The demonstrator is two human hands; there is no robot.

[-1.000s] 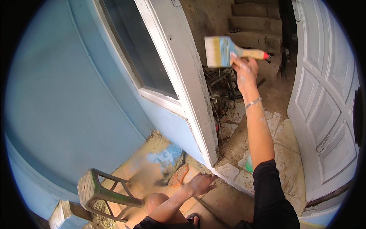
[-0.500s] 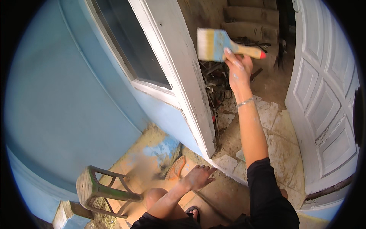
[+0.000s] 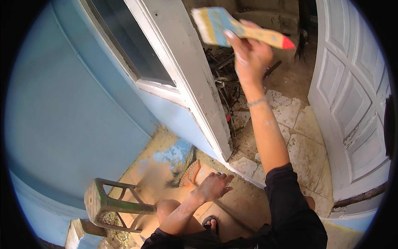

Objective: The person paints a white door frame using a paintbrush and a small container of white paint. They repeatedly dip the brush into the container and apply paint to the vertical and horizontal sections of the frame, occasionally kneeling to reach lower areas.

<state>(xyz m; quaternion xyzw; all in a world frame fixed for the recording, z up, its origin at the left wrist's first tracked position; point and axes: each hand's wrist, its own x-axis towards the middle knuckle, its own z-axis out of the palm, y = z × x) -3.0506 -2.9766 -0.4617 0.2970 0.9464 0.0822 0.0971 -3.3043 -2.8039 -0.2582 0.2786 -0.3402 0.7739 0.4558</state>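
My right hand (image 3: 253, 54) grips a wide paintbrush (image 3: 217, 25) with pale bristles, a blue band and a wooden handle with a red tip, raised in front of the white door frame (image 3: 199, 128) and the doorway. My left hand (image 3: 213, 186) is low, its fingers loosely spread with nothing held, over the tiled porch floor beside an orange broom-like head (image 3: 190, 173). Whether it touches anything is hard to tell. Pale paint marks show on both my hands.
A light blue wall (image 3: 66, 124) with a pipe stands left. A worn plastic stool (image 3: 95, 199) is at lower left, near blue stains on the floor. A white panelled door (image 3: 348, 116) stands right. Dark clutter (image 3: 226, 70) and concrete steps (image 3: 265, 12) show inside the doorway.
My right hand with the brush has moved upward and to the left, and the brush is tilted further. My left hand has shifted slightly up and left.
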